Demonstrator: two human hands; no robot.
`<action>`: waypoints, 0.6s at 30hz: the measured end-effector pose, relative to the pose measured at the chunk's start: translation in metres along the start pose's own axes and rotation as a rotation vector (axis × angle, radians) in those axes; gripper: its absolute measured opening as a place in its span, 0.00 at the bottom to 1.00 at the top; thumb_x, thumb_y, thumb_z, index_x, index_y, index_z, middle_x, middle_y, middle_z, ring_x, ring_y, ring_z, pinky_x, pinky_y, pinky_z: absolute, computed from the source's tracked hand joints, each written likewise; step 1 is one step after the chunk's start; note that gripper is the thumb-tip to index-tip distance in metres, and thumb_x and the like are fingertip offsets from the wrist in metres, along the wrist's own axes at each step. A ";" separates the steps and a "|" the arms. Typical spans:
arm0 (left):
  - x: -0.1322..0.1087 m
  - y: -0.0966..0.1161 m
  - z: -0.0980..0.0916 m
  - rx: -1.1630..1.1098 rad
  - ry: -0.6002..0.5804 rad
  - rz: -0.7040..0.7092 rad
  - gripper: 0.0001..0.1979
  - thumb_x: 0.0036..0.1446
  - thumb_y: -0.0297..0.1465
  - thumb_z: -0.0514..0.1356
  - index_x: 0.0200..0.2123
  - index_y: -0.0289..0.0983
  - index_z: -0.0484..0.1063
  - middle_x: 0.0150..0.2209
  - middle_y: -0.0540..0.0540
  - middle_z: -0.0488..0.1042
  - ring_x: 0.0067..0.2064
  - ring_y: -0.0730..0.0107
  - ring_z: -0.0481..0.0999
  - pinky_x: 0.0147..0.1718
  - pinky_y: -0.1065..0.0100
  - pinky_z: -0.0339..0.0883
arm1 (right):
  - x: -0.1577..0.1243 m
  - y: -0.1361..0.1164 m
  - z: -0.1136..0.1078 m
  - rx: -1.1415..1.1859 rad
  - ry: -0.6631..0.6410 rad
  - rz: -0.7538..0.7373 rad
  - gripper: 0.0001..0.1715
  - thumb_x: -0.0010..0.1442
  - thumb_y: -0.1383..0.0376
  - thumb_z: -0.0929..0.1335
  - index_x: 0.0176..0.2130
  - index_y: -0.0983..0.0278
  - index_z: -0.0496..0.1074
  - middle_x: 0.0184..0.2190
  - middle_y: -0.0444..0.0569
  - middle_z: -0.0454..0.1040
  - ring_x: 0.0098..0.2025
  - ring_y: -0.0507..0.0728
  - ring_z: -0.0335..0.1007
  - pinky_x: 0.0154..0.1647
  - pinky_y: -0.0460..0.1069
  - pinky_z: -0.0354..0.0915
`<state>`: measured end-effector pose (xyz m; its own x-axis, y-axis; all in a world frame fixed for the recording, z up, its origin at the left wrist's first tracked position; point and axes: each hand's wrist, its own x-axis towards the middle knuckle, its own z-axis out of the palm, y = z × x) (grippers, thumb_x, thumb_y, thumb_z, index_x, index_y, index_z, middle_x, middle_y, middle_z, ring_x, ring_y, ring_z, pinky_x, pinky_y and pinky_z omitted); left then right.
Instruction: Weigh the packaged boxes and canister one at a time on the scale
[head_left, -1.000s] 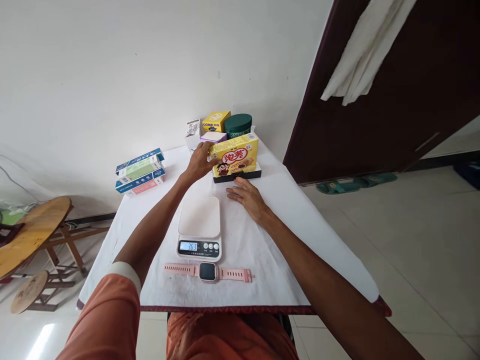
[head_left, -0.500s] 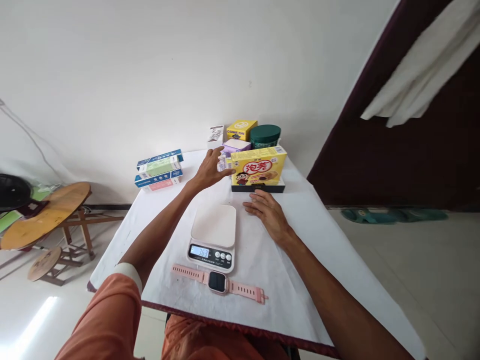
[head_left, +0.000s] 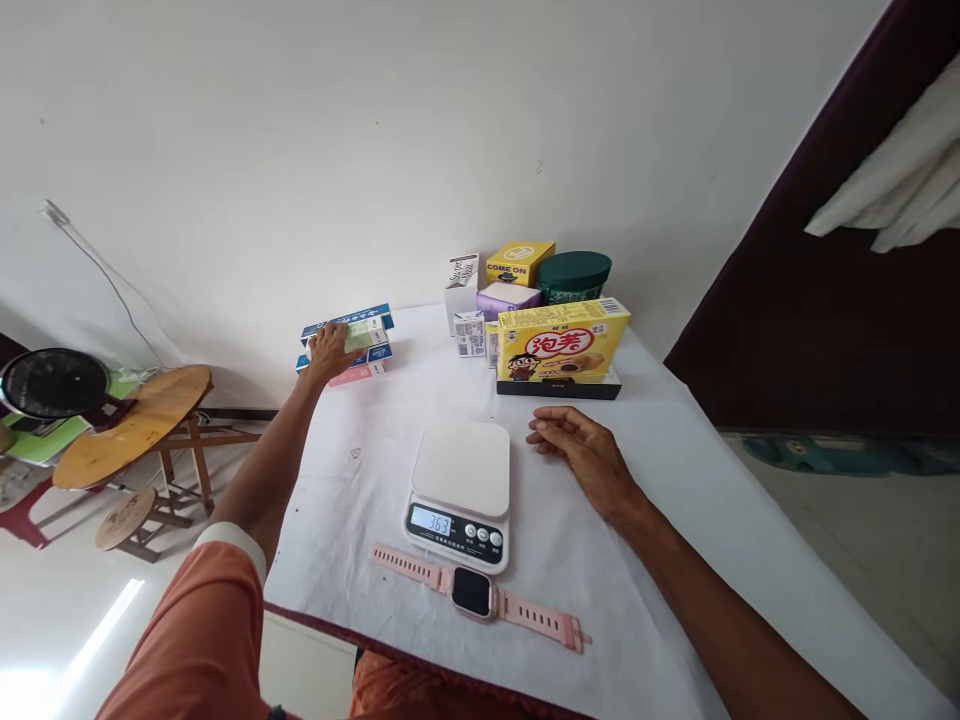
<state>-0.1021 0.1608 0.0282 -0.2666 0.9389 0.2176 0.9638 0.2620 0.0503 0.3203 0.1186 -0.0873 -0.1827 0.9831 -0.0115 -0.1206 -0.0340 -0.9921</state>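
My left hand (head_left: 330, 352) reaches to the stack of long flat boxes at the table's left side. Its fingers are spread over a light green box (head_left: 366, 334), touching it. A blue box (head_left: 375, 313) lies behind it, with another blue box and a pink box (head_left: 358, 373) in front. My right hand (head_left: 581, 455) is held loosely with fingers apart, nothing in it, right of the white kitchen scale (head_left: 461, 468). The scale's platform is bare and its display reads 363. Below the scale lies a pink smartwatch (head_left: 472, 592) with its strap spread out.
A yellow snack box (head_left: 562, 345) stands on a black-edged flat box (head_left: 559, 390). Behind are a green-lidded tub (head_left: 574, 275), a yellow box (head_left: 521, 262), a purple box (head_left: 508, 298) and white boxes (head_left: 462, 285) by the wall. A round wooden table (head_left: 142, 420) stands left.
My left hand has moved left from beside the yellow snack box to the stacked long boxes. My right hand has drawn slightly away from the snack box. The view has shifted left.
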 end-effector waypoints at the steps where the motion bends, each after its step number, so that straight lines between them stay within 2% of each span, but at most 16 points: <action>1: 0.001 -0.001 -0.001 0.013 -0.011 0.003 0.28 0.60 0.43 0.64 0.60 0.40 0.65 0.64 0.30 0.65 0.65 0.36 0.63 0.63 0.42 0.55 | 0.000 0.000 0.000 -0.006 -0.004 -0.002 0.22 0.51 0.49 0.79 0.39 0.60 0.78 0.34 0.49 0.81 0.36 0.59 0.79 0.39 0.54 0.73; 5: 0.007 -0.002 -0.008 0.054 -0.038 0.008 0.28 0.56 0.33 0.65 0.59 0.41 0.65 0.63 0.31 0.65 0.66 0.36 0.61 0.64 0.42 0.52 | -0.001 0.000 -0.001 -0.014 -0.011 0.008 0.22 0.51 0.49 0.78 0.39 0.60 0.78 0.33 0.49 0.81 0.35 0.58 0.78 0.39 0.54 0.72; 8: 0.004 -0.003 -0.019 0.064 -0.047 0.019 0.27 0.54 0.34 0.66 0.57 0.41 0.66 0.60 0.32 0.66 0.64 0.38 0.62 0.63 0.44 0.54 | -0.002 -0.001 -0.001 -0.040 -0.022 0.023 0.23 0.52 0.49 0.78 0.40 0.61 0.78 0.31 0.49 0.81 0.33 0.58 0.77 0.39 0.54 0.72; 12: -0.013 -0.002 -0.038 0.067 -0.025 0.039 0.26 0.56 0.35 0.66 0.58 0.42 0.65 0.58 0.34 0.67 0.62 0.40 0.63 0.60 0.46 0.57 | -0.002 -0.004 0.000 -0.063 -0.032 0.034 0.21 0.53 0.50 0.77 0.40 0.61 0.77 0.29 0.49 0.81 0.32 0.57 0.76 0.39 0.53 0.71; 15: -0.034 0.011 -0.054 0.054 0.022 0.132 0.26 0.57 0.38 0.67 0.58 0.44 0.67 0.56 0.37 0.68 0.60 0.41 0.65 0.60 0.44 0.58 | -0.001 -0.005 0.001 -0.062 -0.034 0.025 0.18 0.53 0.53 0.76 0.39 0.61 0.77 0.28 0.48 0.81 0.31 0.57 0.76 0.38 0.53 0.72; 18: -0.065 0.040 -0.065 0.015 0.020 0.331 0.25 0.58 0.43 0.68 0.57 0.45 0.69 0.52 0.40 0.69 0.57 0.44 0.67 0.59 0.45 0.60 | -0.001 -0.005 0.002 -0.041 -0.024 0.005 0.16 0.54 0.54 0.76 0.38 0.61 0.77 0.27 0.47 0.80 0.30 0.56 0.76 0.36 0.52 0.72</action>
<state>-0.0455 0.0957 0.0798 0.0613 0.9690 0.2392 0.9978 -0.0532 -0.0403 0.3191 0.1174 -0.0819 -0.2070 0.9782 -0.0142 -0.0794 -0.0312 -0.9964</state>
